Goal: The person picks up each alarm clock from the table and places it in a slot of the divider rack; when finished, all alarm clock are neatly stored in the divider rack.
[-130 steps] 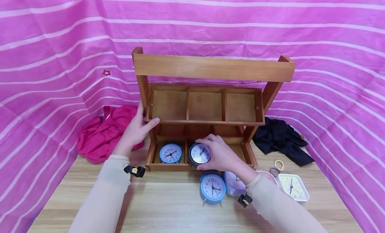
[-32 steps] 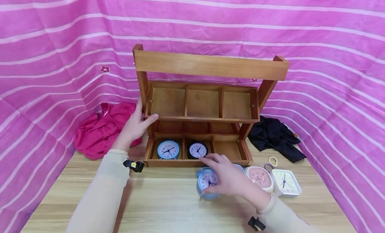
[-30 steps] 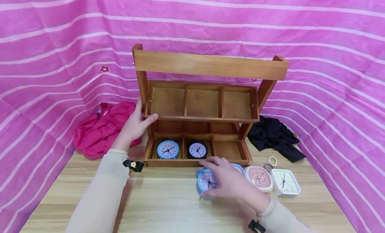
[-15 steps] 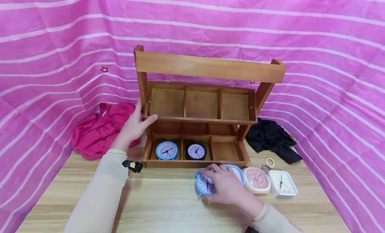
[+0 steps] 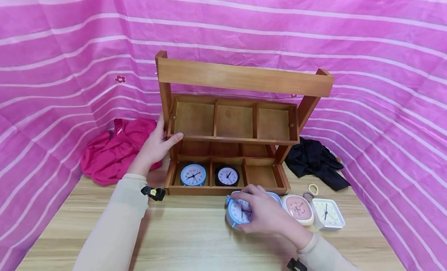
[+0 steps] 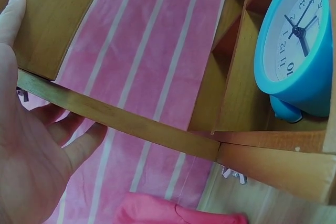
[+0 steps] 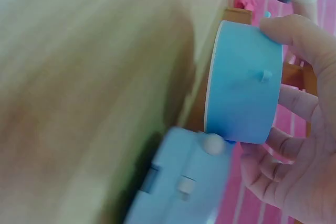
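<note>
- Right hand: nearest the viewer, its grip clamped round the round blue alarm clock, fingers over the rim and thumb below. The clock sits tilted, face up, at the surface of the wooden table, just in front of the rack; the right wrist view shows its blue casing held between the fingers.
- A second blue object, blurred, lies against that clock in the right wrist view.
- Just right of the hand: a pink square clock, then a white square clock, side by side on the table.
- Wooden rack: two tiers of three compartments each. The lower tier holds a blue clock in the left compartment and a black clock in the middle one.
- Left hand: grip closed on the rack's left upright, thumb on the front edge of the upper tier; the left wrist view shows the palm against the wood.
- A hair ring lies behind the white clock.
- Farther back: red cloth at left, black cloth at right.
- Pink striped curtain: backdrop.
</note>
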Demonstrator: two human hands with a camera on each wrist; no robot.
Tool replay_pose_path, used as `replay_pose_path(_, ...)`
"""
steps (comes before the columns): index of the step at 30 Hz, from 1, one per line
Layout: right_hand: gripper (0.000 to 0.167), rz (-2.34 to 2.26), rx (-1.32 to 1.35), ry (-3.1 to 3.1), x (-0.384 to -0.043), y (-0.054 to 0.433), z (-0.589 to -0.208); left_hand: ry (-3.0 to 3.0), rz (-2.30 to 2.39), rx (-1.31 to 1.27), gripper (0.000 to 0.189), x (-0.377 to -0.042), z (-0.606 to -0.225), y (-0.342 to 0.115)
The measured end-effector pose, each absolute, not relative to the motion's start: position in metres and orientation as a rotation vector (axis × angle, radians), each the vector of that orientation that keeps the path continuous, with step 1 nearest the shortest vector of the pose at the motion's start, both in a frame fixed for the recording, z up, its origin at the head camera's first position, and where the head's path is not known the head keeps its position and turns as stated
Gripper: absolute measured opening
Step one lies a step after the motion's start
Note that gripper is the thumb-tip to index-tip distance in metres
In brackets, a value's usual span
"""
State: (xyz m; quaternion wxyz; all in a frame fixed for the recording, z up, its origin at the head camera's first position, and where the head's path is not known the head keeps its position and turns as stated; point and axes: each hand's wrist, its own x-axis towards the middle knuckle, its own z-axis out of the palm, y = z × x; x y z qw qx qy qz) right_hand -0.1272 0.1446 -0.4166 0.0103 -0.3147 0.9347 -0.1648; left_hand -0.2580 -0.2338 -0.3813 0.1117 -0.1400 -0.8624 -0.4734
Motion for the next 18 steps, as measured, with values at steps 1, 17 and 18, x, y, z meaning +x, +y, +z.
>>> replay_pose_path(1, 0.078, -0.521, -0.982, 2.915, -0.128, 0.145, -0.413, -2.532, -1.391, -0.412, 0.101, -0.258, -0.381, -0.234)
replay_pose_path(17, 0.081, -0.575, -0.99, 2.962, -0.168, 0.176, -0.377, -2.54, -1.406, -0.402, 0.1, -0.259, -0.381, -0.236)
replay_pose_path(18, 0.081, -0.579, -0.988, 2.962, -0.173, 0.18, -0.377, -2.539, -1.41, -0.402, 0.099, -0.259, -0.382, -0.236)
